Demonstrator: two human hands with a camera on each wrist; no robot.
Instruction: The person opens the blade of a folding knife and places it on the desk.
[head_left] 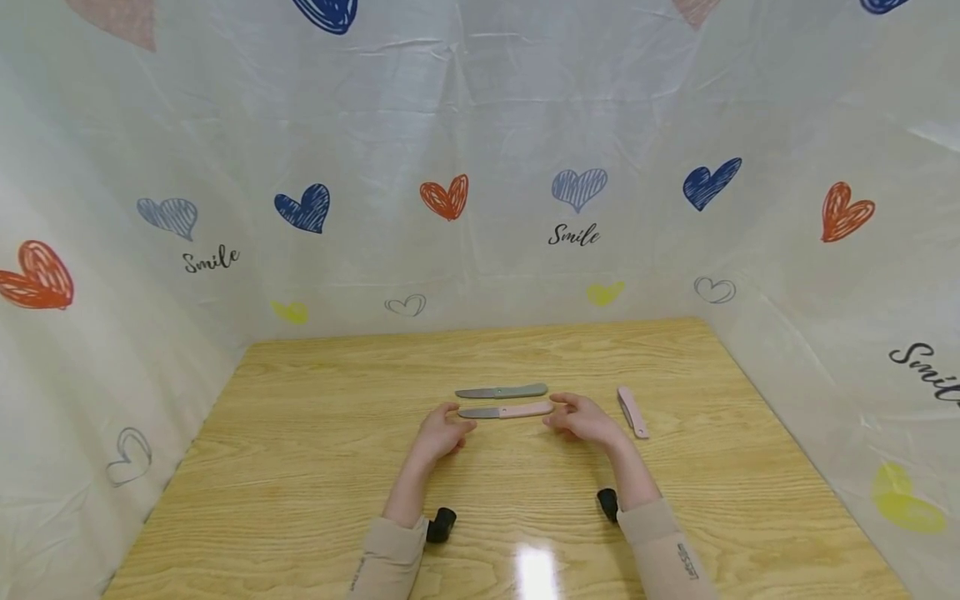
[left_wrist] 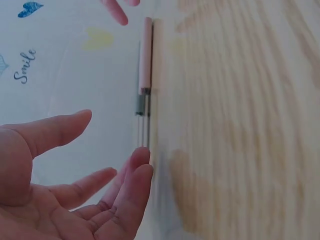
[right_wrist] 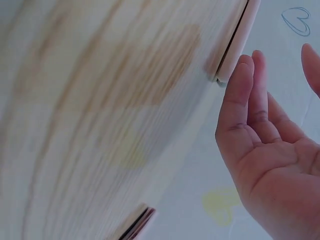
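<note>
Two unfolded knives lie side by side on the table, blades toward the left. The green-handled knife (head_left: 522,390) is farther back, and the pink-handled knife (head_left: 525,409) is nearer. My left hand (head_left: 442,432) is by the pink knife's blade tip, fingers spread and holding nothing; whether a fingertip touches the blade, I cannot tell. Beside the end of the pink handle is my right hand (head_left: 581,419), its fingers (right_wrist: 236,90) extended and nothing in its grasp. A folded pink knife (head_left: 633,412) lies to the right of that hand.
The wooden table (head_left: 300,467) reaches back to a white curtain (head_left: 510,100) printed with hearts and words, which also hangs along both sides. A black wrist camera (head_left: 441,526) sits at the left cuff, another black camera (head_left: 608,505) at the right.
</note>
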